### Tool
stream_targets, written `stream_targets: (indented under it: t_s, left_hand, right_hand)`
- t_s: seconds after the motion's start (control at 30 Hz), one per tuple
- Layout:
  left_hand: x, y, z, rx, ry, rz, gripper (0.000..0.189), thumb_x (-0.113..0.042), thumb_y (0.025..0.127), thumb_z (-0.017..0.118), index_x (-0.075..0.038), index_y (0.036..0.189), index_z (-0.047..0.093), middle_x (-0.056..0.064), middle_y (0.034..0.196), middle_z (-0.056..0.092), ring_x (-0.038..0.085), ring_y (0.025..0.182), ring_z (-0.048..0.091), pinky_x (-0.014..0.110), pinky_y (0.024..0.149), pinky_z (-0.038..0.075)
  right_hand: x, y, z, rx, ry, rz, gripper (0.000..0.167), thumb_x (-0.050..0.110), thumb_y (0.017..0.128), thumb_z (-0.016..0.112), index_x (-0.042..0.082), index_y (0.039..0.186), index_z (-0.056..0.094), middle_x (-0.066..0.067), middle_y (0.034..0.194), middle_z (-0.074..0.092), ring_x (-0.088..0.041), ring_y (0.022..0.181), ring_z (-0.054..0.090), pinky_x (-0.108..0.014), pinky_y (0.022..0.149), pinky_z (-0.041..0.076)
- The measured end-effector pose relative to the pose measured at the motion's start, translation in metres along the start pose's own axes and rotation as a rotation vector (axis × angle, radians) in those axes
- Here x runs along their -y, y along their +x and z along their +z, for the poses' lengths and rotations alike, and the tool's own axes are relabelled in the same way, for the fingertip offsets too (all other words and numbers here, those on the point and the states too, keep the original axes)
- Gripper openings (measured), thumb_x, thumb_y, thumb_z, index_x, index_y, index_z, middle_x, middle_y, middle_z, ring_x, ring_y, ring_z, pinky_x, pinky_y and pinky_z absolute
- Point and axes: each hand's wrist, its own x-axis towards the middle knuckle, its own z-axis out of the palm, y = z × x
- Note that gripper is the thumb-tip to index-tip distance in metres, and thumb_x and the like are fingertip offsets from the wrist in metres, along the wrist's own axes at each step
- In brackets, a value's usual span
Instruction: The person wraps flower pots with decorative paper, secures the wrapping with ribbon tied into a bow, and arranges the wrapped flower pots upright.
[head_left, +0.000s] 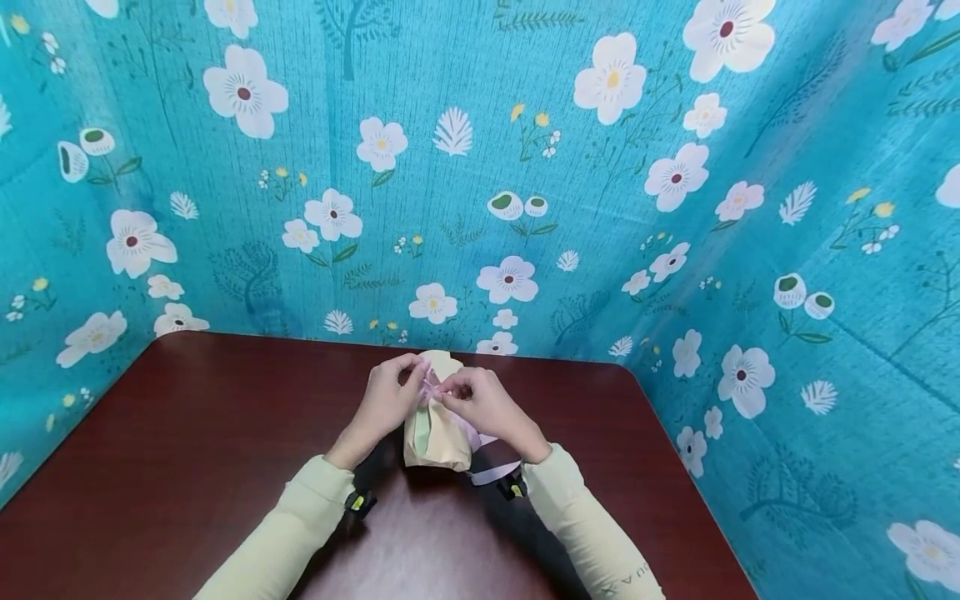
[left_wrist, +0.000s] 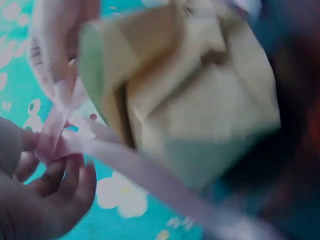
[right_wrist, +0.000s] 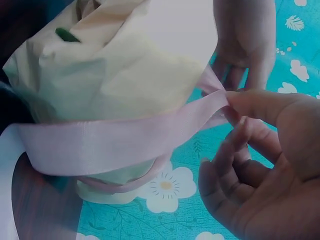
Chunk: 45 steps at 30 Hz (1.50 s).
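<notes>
A bundle wrapped in cream paper [head_left: 438, 437] lies near the far edge of the table, a pale green strip on its front. Pink ribbon [right_wrist: 100, 145] goes round its narrow part, and a long tail trails to the right. My left hand [head_left: 386, 396] pinches the ribbon between thumb and fingers at the bundle's left. From the other side my right hand [head_left: 483, 404] pinches the ribbon too, the two hands close together. A ribbon loop [left_wrist: 52, 135] shows between the fingers in the left wrist view. A small green bit [right_wrist: 66, 35] peeks from the paper folds.
The dark red-brown table [head_left: 225, 417] has rounded far corners. A turquoise flowered cloth [head_left: 450, 208] hangs behind it and along the sides. The loose ribbon tail [head_left: 495, 473] lies by the right wrist.
</notes>
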Motion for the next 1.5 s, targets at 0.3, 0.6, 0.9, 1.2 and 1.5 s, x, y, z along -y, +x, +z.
stream_targets:
  t_s: [0.3,0.6,0.9,1.2,1.5]
  left_hand:
    - [0.0,0.001,-0.003,-0.052,0.333,0.262,0.02,-0.021,0.107,0.054,-0.013,0.093,0.066,-0.001,0.084,0.06,0.014,0.074,0.057,0.033,0.067,0.05]
    - [0.004,-0.002,-0.005,-0.009,0.224,0.396,0.017,-0.014,0.104,0.057,-0.009,0.092,0.067,-0.004,0.083,0.059,0.008,0.071,0.053,0.026,0.062,0.047]
    - [0.003,0.002,-0.006,-0.033,0.223,0.423,0.014,-0.015,0.104,0.059,-0.01,0.093,0.067,-0.004,0.082,0.059,0.007,0.072,0.053,0.026,0.063,0.047]
    - [0.006,0.001,-0.004,-0.015,0.192,0.43,0.014,-0.013,0.104,0.059,-0.009,0.093,0.068,-0.005,0.08,0.058,0.007,0.069,0.051,0.025,0.06,0.044]
    - [0.013,0.006,-0.005,-0.025,0.19,0.398,0.017,-0.014,0.105,0.057,-0.012,0.091,0.066,-0.005,0.079,0.058,0.008,0.068,0.051,0.025,0.06,0.044]
  right_hand:
    - [-0.008,0.006,0.003,-0.036,-0.096,-0.029,0.003,0.004,0.087,0.076,0.005,0.086,0.079,-0.015,0.112,0.068,-0.032,0.11,0.058,-0.043,0.091,0.049]
    - [-0.014,0.02,0.009,0.004,-0.006,0.005,0.005,0.01,0.09,0.076,0.005,0.089,0.077,-0.005,0.098,0.076,-0.019,0.098,0.069,-0.042,0.083,0.058]
    - [-0.018,0.03,0.013,-0.137,0.098,0.008,0.019,-0.002,0.086,0.074,0.003,0.098,0.061,-0.005,0.077,0.066,-0.01,0.069,0.062,-0.03,0.066,0.055]
    - [-0.018,0.032,0.016,-0.139,-0.017,0.054,0.017,-0.001,0.094,0.062,0.002,0.109,0.07,-0.001,0.068,0.056,-0.006,0.053,0.046,-0.021,0.05,0.039]
    - [-0.021,0.025,0.007,-0.125,0.096,0.095,0.01,0.002,0.097,0.065,0.005,0.092,0.074,-0.004,0.071,0.064,-0.009,0.049,0.052,-0.025,0.045,0.048]
